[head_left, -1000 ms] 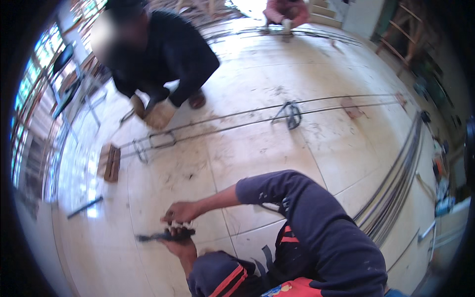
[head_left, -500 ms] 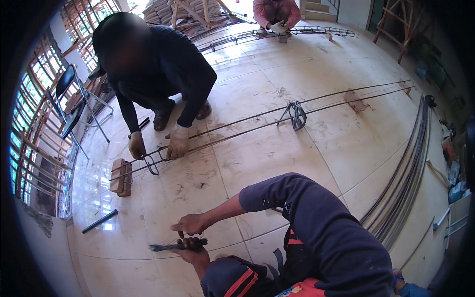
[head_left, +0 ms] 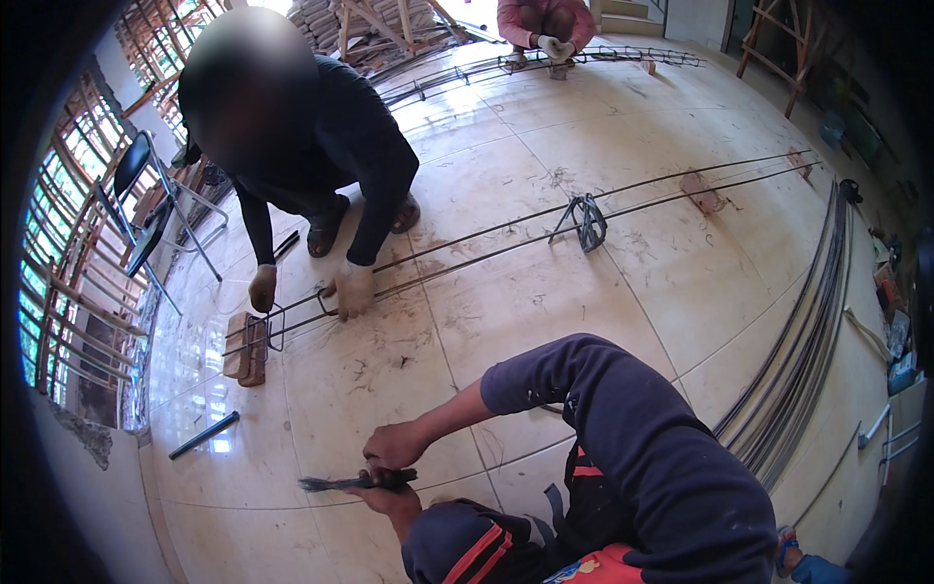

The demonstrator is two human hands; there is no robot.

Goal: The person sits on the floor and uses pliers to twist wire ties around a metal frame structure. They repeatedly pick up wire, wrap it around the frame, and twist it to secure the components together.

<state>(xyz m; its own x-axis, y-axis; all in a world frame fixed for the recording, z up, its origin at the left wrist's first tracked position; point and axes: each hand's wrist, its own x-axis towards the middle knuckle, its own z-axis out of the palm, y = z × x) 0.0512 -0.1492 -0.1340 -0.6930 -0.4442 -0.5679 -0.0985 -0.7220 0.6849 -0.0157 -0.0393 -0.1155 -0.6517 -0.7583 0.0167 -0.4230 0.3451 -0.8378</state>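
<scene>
Your left hand grips a thin dark wire bundle; right hand, can't tell. Bunched dark metal hoops seem unspread.

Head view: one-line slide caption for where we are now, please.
Left grip on dark wires, right grip close by, as a gloved co-worker crouches over long rods.

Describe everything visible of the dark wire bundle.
The dark wire bundle looks like many thin metal strands, gathered lengthwise. Its left end splays like a brush; a shorter end shows at right. It lies nearly level across the left hand, which grips it above pale floor tiles. The right hand is just above; contact is unclear.
</scene>
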